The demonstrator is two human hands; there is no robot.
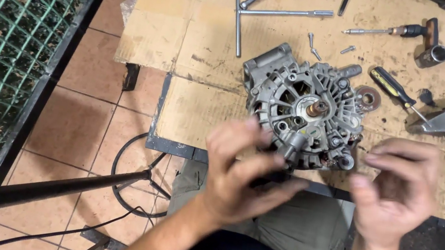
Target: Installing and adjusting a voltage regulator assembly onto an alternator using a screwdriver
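Alternator (302, 110), gray metal, sits on the cardboard (189, 32) on our counter (172, 146). Our left hand (242, 172) is at 7 o'clock from it, fingers spread loose and blurry, touching its near edge. Our right hand (398, 189) is at 4 o'clock, loose and holding nothing. A screwdriver (395, 89) lies at 2 o'clock. A T-wrench (262, 13) lies at 11 o'clock.
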